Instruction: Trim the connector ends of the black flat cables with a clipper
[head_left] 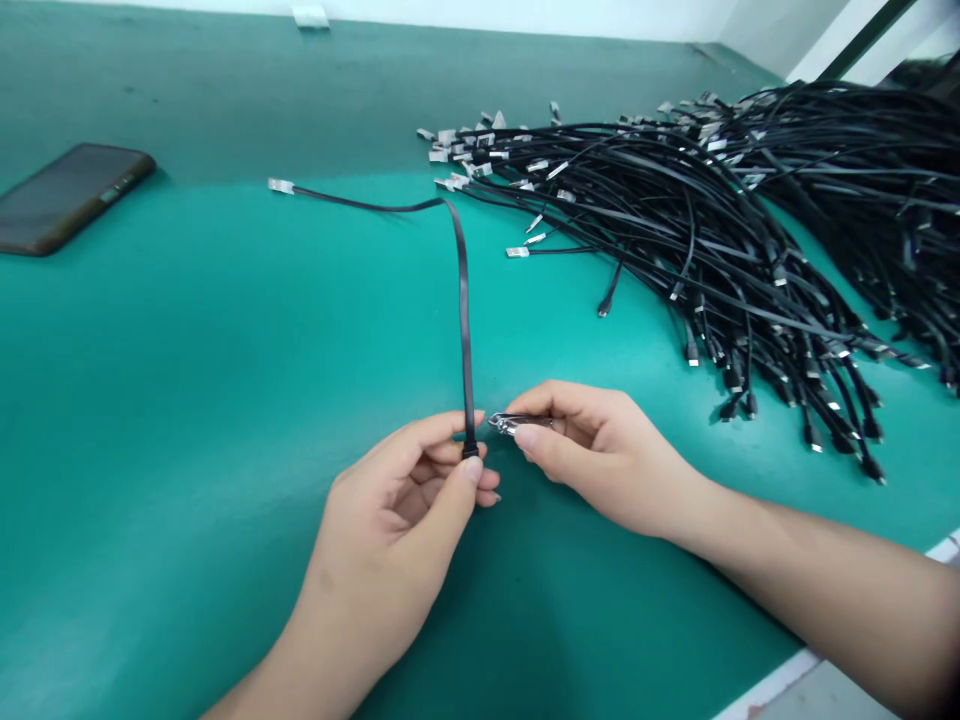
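Hand can pass over the green desk mat (165,420) left of the left hand (397,520), as far as the dark smartphone (71,198) at far left. On the right, the heap of black flat cables (697,240) blocks the way beyond the right hand (607,460). The single loose cable (459,300) crosses the route ahead, and a small metal piece (517,424) nearly fills the narrow gap between the hands.

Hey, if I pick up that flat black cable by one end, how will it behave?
The flat black cable is likely light and fairly floppy: it is thin and bends over into a loose curve above the left hand. Being flat, it probably won't roll if pushed, though its metal plug may slide on the green mat.
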